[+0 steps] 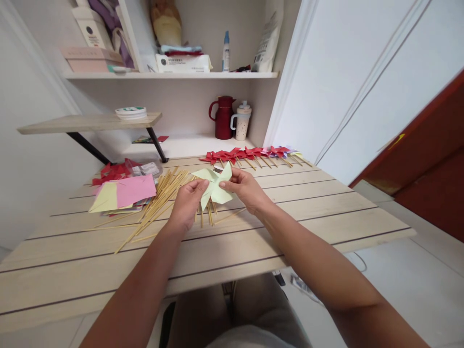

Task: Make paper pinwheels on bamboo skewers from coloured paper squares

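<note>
Nearest the viewer, two forearms reach out over the wooden table (253, 241). The left hand (186, 203) and right hand (244, 188) meet above the middle of the table and hold a pale green paper pinwheel (216, 186) between them, lifted just clear of the surface. The left fingers (201, 185) pinch the pinwheel's left blade; the right fingers (225, 183) pinch close to its centre, where the folded tips come together.

To do this folding well, I judge that the centre pinch should stay firm so the gathered tips do not spring apart, while the left hand only steadies the blade without creasing it. Keeping the paper low over the table gives support if a tip slips.

Just below and to the left of the hands lies a loose heap of wooden sticks (159, 200), a few of them under the pinwheel. Further left is a stack of paper sheets (125, 193), pink and yellow on top, with red paper pieces (112, 171) beyond it.

At the far edge of the table lies a row of finished pinwheels (246, 154), mostly red. On the shelf behind stand a red jug (223, 118) and a white cup (242, 122).
</note>
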`<state>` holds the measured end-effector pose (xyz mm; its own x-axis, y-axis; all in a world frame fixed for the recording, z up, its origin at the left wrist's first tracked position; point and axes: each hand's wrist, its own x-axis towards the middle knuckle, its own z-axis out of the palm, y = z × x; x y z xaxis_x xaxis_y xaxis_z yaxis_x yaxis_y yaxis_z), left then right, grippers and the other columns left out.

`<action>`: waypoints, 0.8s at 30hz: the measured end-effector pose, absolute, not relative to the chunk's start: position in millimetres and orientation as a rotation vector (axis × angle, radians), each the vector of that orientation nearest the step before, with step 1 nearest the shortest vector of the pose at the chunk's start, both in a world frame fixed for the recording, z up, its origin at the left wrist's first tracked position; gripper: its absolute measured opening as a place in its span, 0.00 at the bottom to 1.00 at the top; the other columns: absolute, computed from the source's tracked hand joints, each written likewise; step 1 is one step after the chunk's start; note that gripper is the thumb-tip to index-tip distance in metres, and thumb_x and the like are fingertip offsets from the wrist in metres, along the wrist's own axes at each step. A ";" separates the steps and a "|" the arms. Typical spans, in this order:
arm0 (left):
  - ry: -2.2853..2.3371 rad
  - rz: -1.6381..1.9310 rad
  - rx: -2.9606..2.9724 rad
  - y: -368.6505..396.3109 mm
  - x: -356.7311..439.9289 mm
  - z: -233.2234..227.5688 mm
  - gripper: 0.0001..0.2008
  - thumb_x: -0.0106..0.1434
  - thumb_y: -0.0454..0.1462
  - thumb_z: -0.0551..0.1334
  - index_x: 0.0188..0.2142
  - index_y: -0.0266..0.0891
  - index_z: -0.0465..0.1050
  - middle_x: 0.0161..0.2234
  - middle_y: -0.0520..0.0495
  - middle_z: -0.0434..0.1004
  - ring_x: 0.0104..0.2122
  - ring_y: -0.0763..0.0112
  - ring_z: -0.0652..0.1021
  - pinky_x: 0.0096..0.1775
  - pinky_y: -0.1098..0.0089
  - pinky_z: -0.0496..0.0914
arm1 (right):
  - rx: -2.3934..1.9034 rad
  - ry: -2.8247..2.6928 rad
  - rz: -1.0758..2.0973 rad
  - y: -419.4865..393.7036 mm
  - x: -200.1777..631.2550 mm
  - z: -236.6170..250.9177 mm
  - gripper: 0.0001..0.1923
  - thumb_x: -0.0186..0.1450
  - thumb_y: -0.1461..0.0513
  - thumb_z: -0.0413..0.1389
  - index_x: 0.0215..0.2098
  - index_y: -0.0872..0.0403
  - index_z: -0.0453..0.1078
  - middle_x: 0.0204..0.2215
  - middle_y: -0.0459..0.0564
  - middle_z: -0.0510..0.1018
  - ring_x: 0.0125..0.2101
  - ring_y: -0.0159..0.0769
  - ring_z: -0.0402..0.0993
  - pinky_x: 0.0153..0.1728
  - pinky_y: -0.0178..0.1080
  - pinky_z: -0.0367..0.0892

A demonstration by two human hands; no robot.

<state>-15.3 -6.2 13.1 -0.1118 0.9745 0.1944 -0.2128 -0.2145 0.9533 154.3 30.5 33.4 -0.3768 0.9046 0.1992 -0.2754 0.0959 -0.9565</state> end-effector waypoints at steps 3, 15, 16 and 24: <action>1.023 1.491 1.174 -7.1 -14.1 12.8 0.18 0.53 0.49 0.75 0.32 0.36 0.81 0.29 0.47 0.81 0.29 0.71 0.78 0.35 0.71 0.71 | -0.703 -1.400 1.452 31.7 153.8 31.3 0.19 0.51 0.57 0.71 0.38 0.54 0.75 0.29 0.44 0.79 0.27 0.32 0.71 0.29 0.36 0.66; 1.082 1.569 1.013 -6.8 -14.0 14.2 0.20 0.48 0.47 0.78 0.32 0.35 0.81 0.29 0.45 0.83 0.28 0.69 0.80 0.34 0.69 0.73 | -0.598 -1.401 1.231 27.2 150.4 27.3 0.28 0.55 0.59 0.69 0.47 0.45 0.60 0.34 0.40 0.75 0.27 0.31 0.74 0.30 0.36 0.69; 1.083 1.570 0.998 -6.9 -14.3 14.2 0.20 0.48 0.47 0.77 0.33 0.35 0.81 0.30 0.44 0.83 0.29 0.68 0.81 0.35 0.69 0.73 | -0.586 -1.415 1.192 27.2 151.4 28.0 0.26 0.56 0.59 0.69 0.45 0.45 0.59 0.37 0.41 0.76 0.28 0.31 0.75 0.31 0.37 0.69; 1.120 1.460 1.001 -7.5 -16.2 10.9 0.20 0.49 0.46 0.77 0.35 0.33 0.81 0.31 0.43 0.83 0.28 0.68 0.80 0.34 0.69 0.72 | -0.709 -1.677 0.943 28.9 154.3 26.8 0.10 0.62 0.58 0.64 0.40 0.50 0.71 0.44 0.47 0.72 0.32 0.31 0.72 0.35 0.39 0.69</action>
